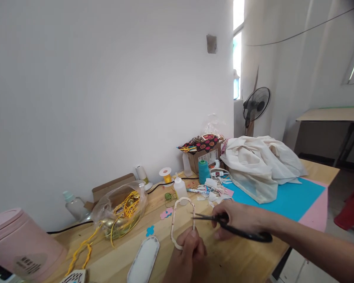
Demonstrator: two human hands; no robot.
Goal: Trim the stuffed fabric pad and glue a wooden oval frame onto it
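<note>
The wooden table (pixel 115 255) runs along the wall in front of you, with the pale cloth heap (pixel 253 161) at its far right and the blue sheet (pixel 301 196) lying partly under it, both well apart from your work. Your right hand (pixel 238 215) is wrapped around the scissors (pixel 237 232), fingers at the handles, blades pointing left; keep that wrist loose and let short bites near the tips do the shaping. Your left hand (pixel 191 244) is closed on the lower end of the pale oval ring (pixel 172 224), which stands up above the wood in front of you, its far end near the white bottle (pixel 180 188). The blades cross its right side in view, though you cannot tell from here whether they touch it or how far they are parted. Pinch near where the steel meets the strip so it does not flex, but keep your fingertips out of the blades' line, and turn the ring rather than the scissors. The small blue cutout (pixel 150 230) lies to the left, clear of the blades.
</note>
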